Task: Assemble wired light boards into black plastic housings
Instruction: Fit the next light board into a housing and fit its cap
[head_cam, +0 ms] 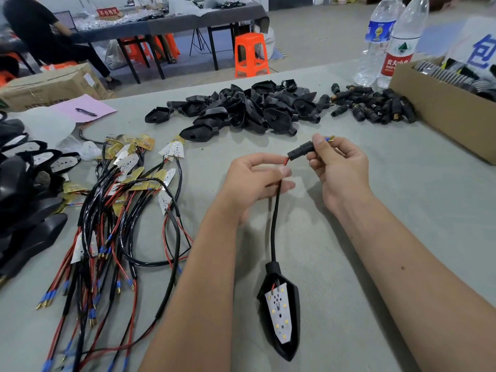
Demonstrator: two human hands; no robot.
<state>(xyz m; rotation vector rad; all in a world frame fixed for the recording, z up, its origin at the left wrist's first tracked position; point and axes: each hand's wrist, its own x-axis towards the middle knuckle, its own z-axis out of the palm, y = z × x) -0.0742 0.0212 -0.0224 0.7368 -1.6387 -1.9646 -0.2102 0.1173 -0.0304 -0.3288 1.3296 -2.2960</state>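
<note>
A black housing (pixel 292 345) lies near the table's front edge with a white light board (pixel 279 315) seated in it. Its black cable (pixel 274 226) runs up to my left hand (pixel 255 181), which pinches the cable and its red wire. My right hand (pixel 338 162) grips a small black connector sleeve (pixel 300 151) threaded on the wires; blue and gold wire tips stick out past my fingers. Empty black housings (pixel 241 108) are piled at the back middle. Wired light boards (pixel 128 200) lie tangled at the left.
Small black connector sleeves (pixel 375 106) are heaped right of the housings. A cardboard box (pixel 442 108) of parts stands at the right, two water bottles (pixel 386 41) behind it. Assembled units (pixel 24 183) stack at the far left. A pink sheet (pixel 86 107) with a pen lies back left.
</note>
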